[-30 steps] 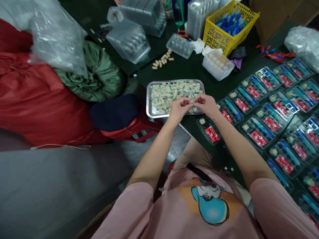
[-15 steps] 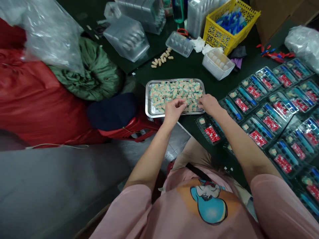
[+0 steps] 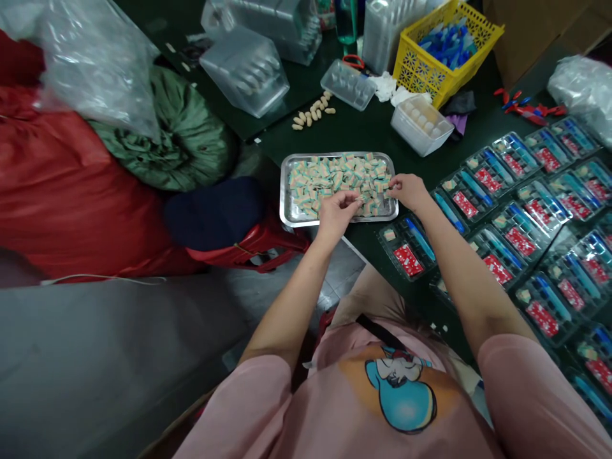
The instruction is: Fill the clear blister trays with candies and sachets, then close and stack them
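A metal tray [image 3: 285, 203] on the dark table holds many small tan-and-teal striped pieces [image 3: 329, 173], perhaps erasers. Over its front edge, my left hand [image 3: 338, 213] has thumb and index finger pinched together on something small that I cannot make out. At the tray's right rim is my right hand [image 3: 406, 190], its fingertips closed together near the pieces; what they hold is too small to tell. Just below that hand lies a clear blister pack [image 3: 407, 253] with a red dotted card, a blue pen-like item and one small striped piece.
Rows of similar filled packs [image 3: 521, 241] cover the table's right side. Behind the tray are peanuts [image 3: 313, 113], a clear box with round white items [image 3: 422, 125], a yellow basket [image 3: 421, 67] and stacked plastic trays [image 3: 246, 73]. Red sacks [image 3: 90, 210] stand at left.
My right hand has shifted to the right, from over the pieces to the tray's rim. My left hand stays pinched at almost the same spot. The view has moved slightly.
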### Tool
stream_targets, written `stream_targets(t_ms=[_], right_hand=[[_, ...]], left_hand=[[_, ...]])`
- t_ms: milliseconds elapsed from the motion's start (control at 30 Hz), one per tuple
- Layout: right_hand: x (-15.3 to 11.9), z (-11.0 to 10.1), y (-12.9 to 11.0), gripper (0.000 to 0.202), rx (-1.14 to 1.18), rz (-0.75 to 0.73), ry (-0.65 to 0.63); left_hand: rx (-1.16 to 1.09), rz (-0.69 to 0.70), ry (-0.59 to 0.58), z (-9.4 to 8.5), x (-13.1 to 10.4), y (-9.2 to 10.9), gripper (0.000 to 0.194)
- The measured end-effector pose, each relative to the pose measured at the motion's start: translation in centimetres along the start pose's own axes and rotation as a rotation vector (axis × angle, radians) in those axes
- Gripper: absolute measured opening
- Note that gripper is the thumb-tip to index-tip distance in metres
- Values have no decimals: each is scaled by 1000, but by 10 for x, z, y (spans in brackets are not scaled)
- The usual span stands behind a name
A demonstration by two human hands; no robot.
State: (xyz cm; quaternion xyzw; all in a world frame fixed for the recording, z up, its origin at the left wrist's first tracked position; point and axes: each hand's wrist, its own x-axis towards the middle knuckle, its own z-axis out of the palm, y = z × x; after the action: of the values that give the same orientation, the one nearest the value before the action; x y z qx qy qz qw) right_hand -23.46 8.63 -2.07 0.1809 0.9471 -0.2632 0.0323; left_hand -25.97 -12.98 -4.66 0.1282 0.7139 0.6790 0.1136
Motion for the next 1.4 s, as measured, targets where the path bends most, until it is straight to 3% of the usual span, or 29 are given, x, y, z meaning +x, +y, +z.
stream_targets(t_ms=[167, 333, 500, 667, 833, 967, 1067, 1200, 1400], right_hand=[[1, 7, -23, 16, -271, 3, -125], [-7, 4, -26, 14, -327, -42, -67], [-20, 3, -18, 7, 155, -146, 39], [-32, 13, -20, 10, 619, -196, 6], [-39, 20, -23, 3, 737, -191, 45], [-41, 13, -24, 4, 715, -178, 74], [-43, 4, -23, 8, 692, -176, 114], [-54, -10, -13, 6, 752, -150, 148], [-70, -40, 35, 11, 919, -244, 174]], left_hand=[[-55, -30, -12, 0, -1, -3, 19], [-113, -75, -5, -1, -7, 3, 18], [-251, -138, -52, 7, -12, 8, 25], [-286, -179, -33, 20, -9, 9, 34], [-232, -205, 26, 26, -6, 15, 41], [-147, -248, 101, 33, 4, 20, 38], [-180, -240, 148, 44, 14, 24, 38], [-264, -101, 158, 68, 18, 38, 44], [-308, -19, 40, 124, 4, 63, 48]])
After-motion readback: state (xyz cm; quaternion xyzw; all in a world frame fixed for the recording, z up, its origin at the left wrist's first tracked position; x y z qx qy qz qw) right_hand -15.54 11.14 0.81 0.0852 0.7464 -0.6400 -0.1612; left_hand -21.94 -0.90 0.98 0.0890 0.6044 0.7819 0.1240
